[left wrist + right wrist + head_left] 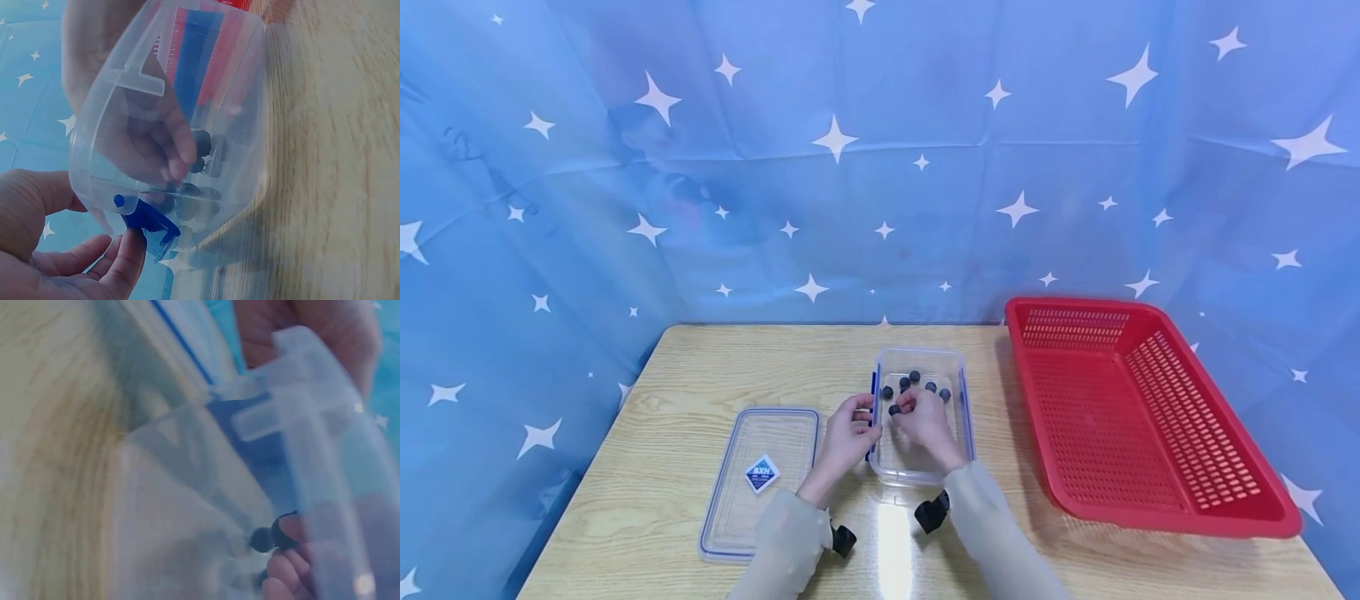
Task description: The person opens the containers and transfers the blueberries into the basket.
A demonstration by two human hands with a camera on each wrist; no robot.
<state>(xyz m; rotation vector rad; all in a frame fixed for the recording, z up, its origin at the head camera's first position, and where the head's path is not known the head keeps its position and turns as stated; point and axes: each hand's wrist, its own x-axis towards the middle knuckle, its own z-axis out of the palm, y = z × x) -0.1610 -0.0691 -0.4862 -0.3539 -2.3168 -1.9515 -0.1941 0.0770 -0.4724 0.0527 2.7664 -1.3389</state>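
A clear plastic food box [917,477] with blue side latches stands lidless on the table, several small dark balls [914,377] on its floor. My right hand [927,421] reaches down inside, thumb and fingertips pinching one dark ball [284,531] close to the box's left wall. From the left side, my left hand [848,437] holds the box wall, its fingers around the blue latch [150,222]. Through the clear wall, the left wrist view shows the right hand's fingers beside the other balls.
Left of the box, a clear lid [760,525] with a blue seal and a diamond-shaped label [762,473] lies flat. A large red plastic basket [1116,521] stands to the right, on the wooden table [647,500]. A blue star-patterned curtain [880,183] hangs behind.
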